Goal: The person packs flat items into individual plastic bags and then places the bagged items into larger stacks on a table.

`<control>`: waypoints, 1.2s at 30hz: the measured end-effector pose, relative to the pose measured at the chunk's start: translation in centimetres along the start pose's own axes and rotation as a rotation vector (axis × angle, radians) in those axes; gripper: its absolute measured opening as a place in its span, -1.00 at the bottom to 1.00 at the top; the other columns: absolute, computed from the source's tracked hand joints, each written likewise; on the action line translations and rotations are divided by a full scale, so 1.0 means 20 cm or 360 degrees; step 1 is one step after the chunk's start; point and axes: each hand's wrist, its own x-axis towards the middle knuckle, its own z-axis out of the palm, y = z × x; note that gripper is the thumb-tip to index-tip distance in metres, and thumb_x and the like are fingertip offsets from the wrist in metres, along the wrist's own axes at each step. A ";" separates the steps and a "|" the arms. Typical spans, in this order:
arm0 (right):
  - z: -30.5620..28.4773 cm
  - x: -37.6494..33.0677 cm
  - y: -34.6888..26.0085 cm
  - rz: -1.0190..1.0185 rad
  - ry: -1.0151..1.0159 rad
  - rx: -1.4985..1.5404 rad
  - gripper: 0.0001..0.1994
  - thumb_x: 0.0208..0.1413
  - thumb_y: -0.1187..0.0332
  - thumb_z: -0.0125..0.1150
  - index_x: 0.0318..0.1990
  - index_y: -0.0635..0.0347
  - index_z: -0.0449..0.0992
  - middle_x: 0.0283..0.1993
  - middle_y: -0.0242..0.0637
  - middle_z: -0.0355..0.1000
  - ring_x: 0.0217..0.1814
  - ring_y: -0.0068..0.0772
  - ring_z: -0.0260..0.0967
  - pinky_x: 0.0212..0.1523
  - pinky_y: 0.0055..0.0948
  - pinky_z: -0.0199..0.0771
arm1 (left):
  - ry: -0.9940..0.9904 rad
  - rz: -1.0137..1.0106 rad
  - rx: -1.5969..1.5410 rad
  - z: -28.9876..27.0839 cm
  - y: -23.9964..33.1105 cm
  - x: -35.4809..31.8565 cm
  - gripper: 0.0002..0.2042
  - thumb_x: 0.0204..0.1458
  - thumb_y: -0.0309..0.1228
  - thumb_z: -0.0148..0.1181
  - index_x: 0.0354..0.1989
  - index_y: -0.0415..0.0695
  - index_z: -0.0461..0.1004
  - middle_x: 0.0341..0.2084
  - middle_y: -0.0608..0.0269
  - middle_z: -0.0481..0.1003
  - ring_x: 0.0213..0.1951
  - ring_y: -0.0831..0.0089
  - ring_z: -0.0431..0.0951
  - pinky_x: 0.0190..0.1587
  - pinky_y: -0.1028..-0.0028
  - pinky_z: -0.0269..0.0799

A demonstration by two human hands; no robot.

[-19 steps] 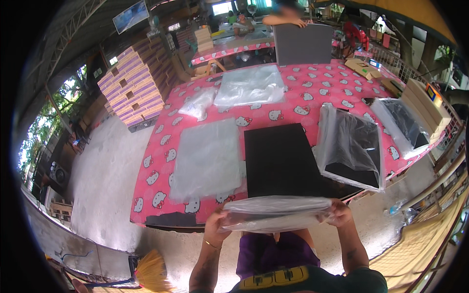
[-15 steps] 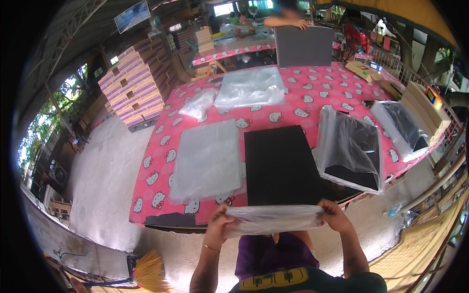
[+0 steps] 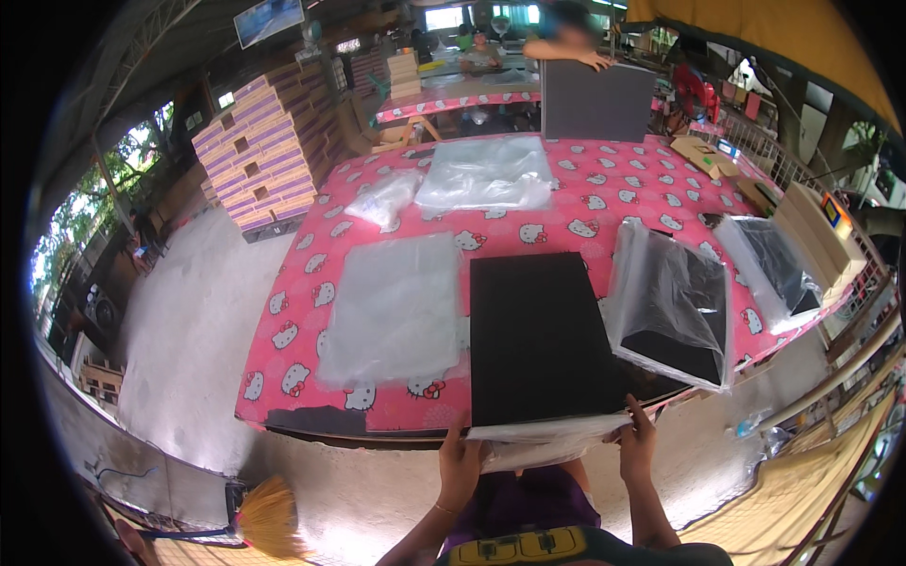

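A flat black panel lies on the pink patterned table, its near end at the table's front edge. Across that near end runs a gathered clear plastic bag, bunched into a band. My left hand grips the band's left end, and my right hand grips its right end by the panel's near right corner. Left of the panel lies a stack of clear plastic bags. To its right sits a black panel in clear plastic.
Farther right, another wrapped panel lies beside a cardboard box. More plastic bags lie at the table's far side, where a person holds a large grey panel upright. Stacked cartons stand at left; a broom lies low left.
The bunched bag has come down against the black panel's near end. My hands have drawn slightly closer together, the left one moving right. The view has shifted a little.
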 end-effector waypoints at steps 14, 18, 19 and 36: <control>-0.18 0.04 -0.13 -0.0117 -0.0435 0.0722 -0.69 0.10 0.57 0.05 0.03 0.24 0.40 -0.33 -0.30 0.43 -0.44 -0.54 0.44 -0.44 -0.53 0.52 | -0.0168 0.0148 -0.0478 -0.20 0.00 0.00 -0.70 0.06 -0.58 0.17 0.00 -0.27 0.46 -0.26 0.16 0.54 -0.34 0.56 0.53 -0.27 0.59 0.45; -0.23 0.01 -0.57 -0.0314 -0.0872 0.1099 -0.49 -0.01 0.46 0.19 0.17 0.21 0.32 -0.09 -0.21 0.42 -0.23 -0.42 0.46 -0.23 -0.46 0.54 | -0.0254 0.0320 -0.0907 -0.19 0.53 0.03 -0.70 0.04 -0.50 0.24 -0.04 -0.26 0.44 -0.05 0.04 0.44 -0.14 0.37 0.54 -0.05 0.35 0.47; -0.22 0.01 -0.67 -0.0361 -0.0913 0.1246 -0.43 -0.05 0.44 0.23 0.19 0.20 0.29 -0.07 -0.18 0.42 -0.20 -0.39 0.47 -0.20 -0.42 0.56 | -0.0286 0.0356 -0.1014 -0.21 0.58 0.04 -0.67 0.04 -0.48 0.24 -0.01 -0.26 0.42 -0.02 0.03 0.42 -0.07 0.33 0.51 0.00 0.30 0.44; 0.09 0.60 -0.56 0.0033 -0.0780 0.1860 -0.75 0.25 0.38 0.00 0.03 0.23 0.39 0.00 -0.25 0.47 0.04 -0.41 0.43 0.08 -0.36 0.45 | -0.0708 0.0260 -0.1514 -0.07 0.56 0.60 -0.74 0.04 -0.56 0.04 -0.07 -0.28 0.44 -0.16 0.14 0.54 -0.11 0.42 0.55 0.00 0.45 0.48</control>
